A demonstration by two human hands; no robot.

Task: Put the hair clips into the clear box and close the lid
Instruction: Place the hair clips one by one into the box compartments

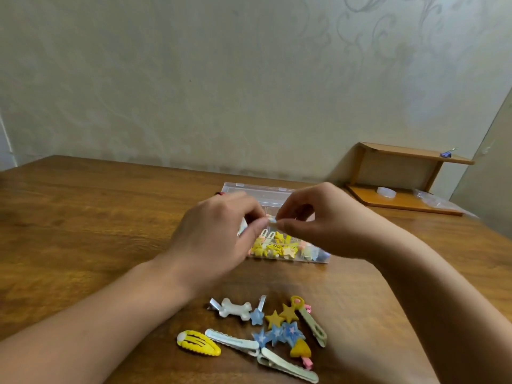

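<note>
Pale wallpaper with a faint scroll pattern rises behind a brown wooden desk, and a small wooden shelf unit sits at the desk's far right corner against the wall. On its lower board lies a clear round item, too small to identify, and a small purple binder clip rests on its top board.

Near the middle of the desk the clear box stands open, its lid folded back flat on the far side. Inside lies a jumble of small yellow, pink and blue clips, partly hidden by the hands.

Both hands meet just above the box. The left hand and the right hand each have thumb and forefinger curled, together pinching one small pale hair clip between their tips; its shape is hard to make out.

Closer to the person, between the forearms, a loose pile of hair clips lies on the desk, well apart from the hands. It includes a white bone-shaped clip, a yellow snap clip, several long pale green alligator clips, two mustard stars, a row of blue stars, and a yellow heart.
</note>
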